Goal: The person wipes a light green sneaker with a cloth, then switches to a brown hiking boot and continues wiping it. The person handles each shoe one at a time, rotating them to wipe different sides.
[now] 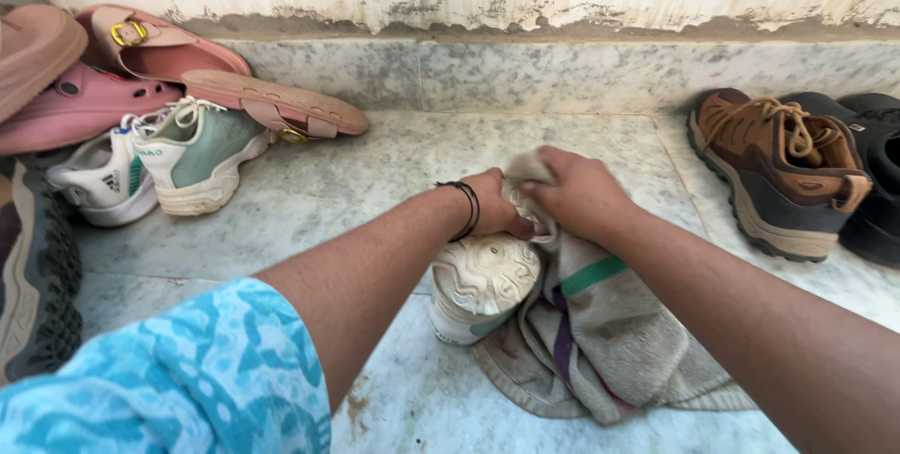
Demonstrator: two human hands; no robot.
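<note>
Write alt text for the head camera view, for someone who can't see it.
Two hands hold a white shoe sole-up on a marble floor, the right pressing a beige cloth against it. Other shoes line both sides.

no packages, labels, signs or screens (only footwear, cloth)

Upper of white shoe [480, 287] hidden: only sole shows, toe end under left hand [494, 203] & cloth [600, 342]; fingers of both hands buried in cloth folds, so grip of right hand [581, 193] can't be made out. Cut by frame edges: dark shoe [33, 276] at left, black shoes [877, 182] at right, pink clog [75, 103] & tan sandal [33, 46] top left. White sneaker [98, 178] partly behind green-and-white sneaker [202, 154].
</note>
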